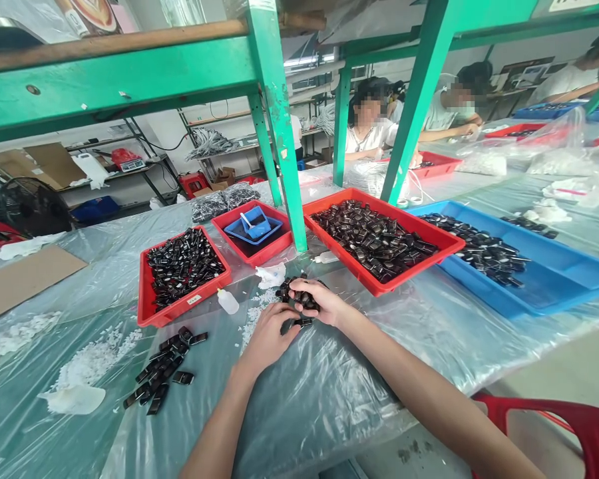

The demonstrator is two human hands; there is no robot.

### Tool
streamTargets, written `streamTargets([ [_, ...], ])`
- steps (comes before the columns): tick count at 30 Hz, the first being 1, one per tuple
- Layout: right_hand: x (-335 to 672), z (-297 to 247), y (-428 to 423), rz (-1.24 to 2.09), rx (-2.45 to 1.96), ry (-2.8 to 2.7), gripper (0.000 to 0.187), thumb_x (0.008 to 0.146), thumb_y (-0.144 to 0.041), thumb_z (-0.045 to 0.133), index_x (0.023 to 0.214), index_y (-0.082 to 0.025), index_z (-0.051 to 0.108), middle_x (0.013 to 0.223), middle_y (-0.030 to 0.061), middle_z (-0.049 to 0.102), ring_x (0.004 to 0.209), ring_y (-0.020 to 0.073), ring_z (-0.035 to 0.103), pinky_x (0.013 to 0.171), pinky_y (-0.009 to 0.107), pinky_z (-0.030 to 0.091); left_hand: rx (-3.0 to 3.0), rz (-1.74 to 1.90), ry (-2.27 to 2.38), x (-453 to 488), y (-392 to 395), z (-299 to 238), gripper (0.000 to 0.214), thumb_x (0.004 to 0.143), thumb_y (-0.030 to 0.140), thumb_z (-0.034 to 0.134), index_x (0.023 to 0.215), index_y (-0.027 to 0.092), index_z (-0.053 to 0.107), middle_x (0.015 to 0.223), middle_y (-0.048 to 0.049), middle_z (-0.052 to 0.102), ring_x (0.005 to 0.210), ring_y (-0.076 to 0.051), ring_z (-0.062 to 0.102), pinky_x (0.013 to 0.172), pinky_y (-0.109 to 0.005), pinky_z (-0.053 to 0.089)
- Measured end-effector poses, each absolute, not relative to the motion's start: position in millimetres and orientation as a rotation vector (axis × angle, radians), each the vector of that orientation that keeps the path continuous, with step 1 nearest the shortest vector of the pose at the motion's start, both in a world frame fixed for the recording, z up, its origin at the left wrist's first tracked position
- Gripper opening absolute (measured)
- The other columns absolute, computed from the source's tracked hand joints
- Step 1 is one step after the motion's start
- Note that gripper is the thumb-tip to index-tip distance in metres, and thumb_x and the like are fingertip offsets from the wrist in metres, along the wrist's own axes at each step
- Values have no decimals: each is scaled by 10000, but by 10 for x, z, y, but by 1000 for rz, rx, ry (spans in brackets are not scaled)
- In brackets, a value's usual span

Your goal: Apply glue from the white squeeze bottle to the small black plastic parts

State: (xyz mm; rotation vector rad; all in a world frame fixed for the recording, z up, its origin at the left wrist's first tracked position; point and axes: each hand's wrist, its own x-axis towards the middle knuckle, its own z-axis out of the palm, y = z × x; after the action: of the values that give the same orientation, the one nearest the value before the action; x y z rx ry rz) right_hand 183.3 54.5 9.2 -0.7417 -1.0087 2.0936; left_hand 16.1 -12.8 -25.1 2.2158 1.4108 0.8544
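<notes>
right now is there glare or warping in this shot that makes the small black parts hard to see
Head view: wide-angle warping bends the green painted table legs and stretches the edges; soft glare streaks the clear plastic table sheet; glossy black small parts in the right hand catch highlights yet stay sharp; the left hand is evenly lit.

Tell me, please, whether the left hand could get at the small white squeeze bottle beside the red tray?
Probably yes. The squeeze bottle lies on bare plastic sheeting just left of the left hand, nothing between them, though that hand is busy with a small black part.
</notes>
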Motion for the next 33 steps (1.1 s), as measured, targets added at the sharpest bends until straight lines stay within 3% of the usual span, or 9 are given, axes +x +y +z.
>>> streamTargets([
  [6, 1817, 104, 527, 2090, -756, -1067, 254, 757, -354, 750, 752, -149, 599, 633, -12, 544, 450, 63, 470, 298, 140, 160, 2209, 863, 1428, 205, -141, -249, 113, 861, 249, 667, 956, 253, 728, 1130, -76, 693, 1094, -271, 616, 1011, -463, 435],
  [14, 1858, 118, 555, 2079, -761, -1036, 304, 704, -361, 798, 780, -150, 593, 729, -14, 574, 469, 43, 481, 309, 137, 153, 2299, 824, 1546, 234, -103, -279, 192, 943, 224, 525, 868, 226, 702, 982, -64, 708, 979, -249, 626, 918, -416, 437],
  [17, 1854, 95, 564, 1935, -853, -1199, 307, 718, -406, 780, 797, -159, 617, 708, -16, 580, 443, 55, 497, 309, 153, 130, 2285, 868, 1651, 138, -67, -247, 206, 968, 251, 488, 877, 217, 670, 955, -66, 707, 946, -253, 621, 875, -405, 433],
  [23, 1777, -55, 548, 1437, -972, -1656, 224, 764, -357, 714, 904, -183, 739, 681, -11, 631, 442, 86, 496, 404, 210, 414, 2209, 1078, 1805, -6, -22, -190, 236, 992, 280, 422, 949, 212, 644, 897, -78, 691, 880, -253, 621, 817, -386, 445],
  [30, 1811, -36, 536, 1104, -966, -1809, 75, 769, -299, 706, 783, -239, 749, 812, 15, 725, 777, 201, 675, 613, 240, 482, 2093, 1231, 1803, -49, 6, -238, 187, 959, 323, 511, 989, 224, 667, 970, -78, 709, 940, -255, 632, 868, -401, 466],
  [33, 1832, -16, 550, 1046, -1044, -1821, 110, 813, -311, 666, 806, -233, 744, 814, 15, 726, 750, 193, 672, 604, 235, 471, 2111, 1189, 1824, -61, 24, -285, 145, 933, 275, 550, 948, 231, 687, 965, -66, 711, 950, -256, 627, 884, -405, 464],
])
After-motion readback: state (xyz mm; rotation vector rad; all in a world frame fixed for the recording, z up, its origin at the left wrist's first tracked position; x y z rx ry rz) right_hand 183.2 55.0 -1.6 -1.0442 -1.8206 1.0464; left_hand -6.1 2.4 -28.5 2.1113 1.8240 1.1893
